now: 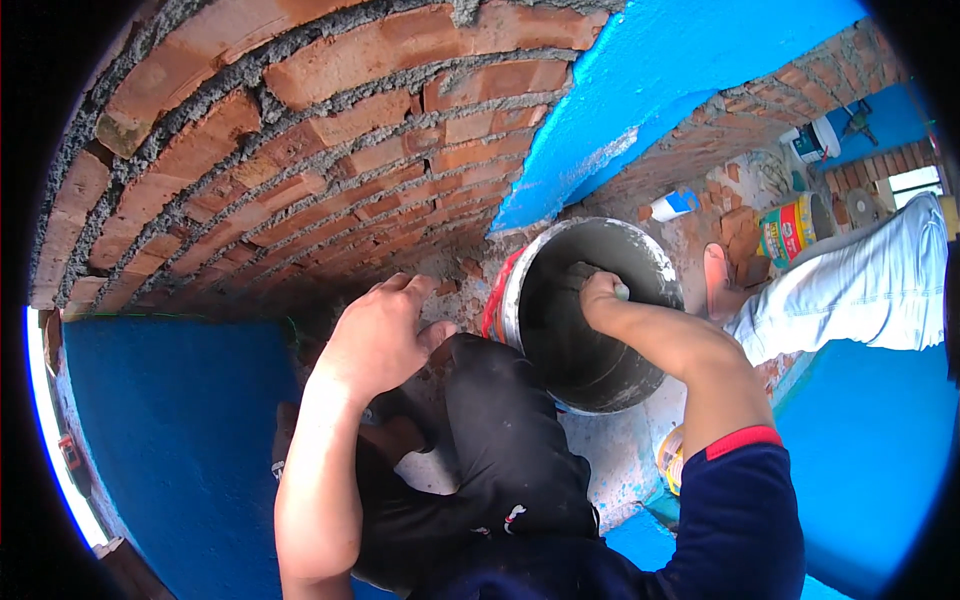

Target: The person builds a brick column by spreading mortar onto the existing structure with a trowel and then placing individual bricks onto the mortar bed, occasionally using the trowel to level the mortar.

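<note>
A large bucket (665, 262) with a mortar-smeared rim and some red on its outside stands in front of me, with dark grey wet mortar (565, 345) inside. My right hand (603, 296) reaches over its rim, closed round the handle of a trowel (580, 271). The trowel's blade is coated grey and partly hidden by my fingers. Left of the bucket, my left hand (385, 335) hangs above my knee near the brick wall (400, 150). It holds nothing, with its thumb apart from loosely bent fingers.
Another person's leg in pale trousers (850, 305) and a bare foot (716, 280) are just right of the bucket. Beyond stand a yellow and red bucket (788, 232), a small blue and white container (675, 204) and broken bricks (740, 228). A blue-painted wall section (660, 80) adjoins the bricks.
</note>
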Available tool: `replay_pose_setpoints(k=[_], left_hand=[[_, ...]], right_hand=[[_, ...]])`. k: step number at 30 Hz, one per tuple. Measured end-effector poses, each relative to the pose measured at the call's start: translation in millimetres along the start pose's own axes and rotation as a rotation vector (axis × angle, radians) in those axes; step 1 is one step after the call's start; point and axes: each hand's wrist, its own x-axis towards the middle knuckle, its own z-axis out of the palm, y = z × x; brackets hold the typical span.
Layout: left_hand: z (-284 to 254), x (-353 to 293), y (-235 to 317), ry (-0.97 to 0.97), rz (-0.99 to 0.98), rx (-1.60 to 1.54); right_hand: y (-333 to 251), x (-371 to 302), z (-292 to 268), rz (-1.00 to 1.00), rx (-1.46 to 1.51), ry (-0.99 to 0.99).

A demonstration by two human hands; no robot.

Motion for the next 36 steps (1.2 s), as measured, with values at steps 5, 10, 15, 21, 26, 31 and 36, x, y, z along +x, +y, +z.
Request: replay_pose_setpoints(k=[5, 10, 15, 21, 26, 31, 36], left_hand=[[-0.9, -3.6, -8.2, 0.026, -0.011, -0.015], [-3.6, -5.8, -12.5, 0.037, -0.022, -0.015], [-3.0, -0.2, 2.7, 0.056, 0.037, 0.007], [-1.8, 3.2, 7.5, 0.022, 0.023, 0.032], [6.6, 8.5, 2.8, 0.014, -0.023, 0.051], [9.1, 7.2, 0.5, 0.002, -0.065, 0.060], [7.4, 4.9, -1.7, 0.009, -0.046, 0.045]], right_hand=[[2.0, -9.8, 10.0, -0.054, 0.198, -0.153], [-5.3, -44.5, 11.7, -0.402, 0.062, -0.343], [-45.0, -16.8, 42.8, -0.864, 0.143, -0.541], [-52.4, -49.3, 27.9, -0.261, 2.080, -0.865], [-30.3, -35.1, 10.9, -0.142, 2.835, -1.203], [20.0, -69.3, 34.9, -0.485, 2.972, -1.127], [86.7, -157.4, 18.4, -0.194, 2.302, -0.489]])
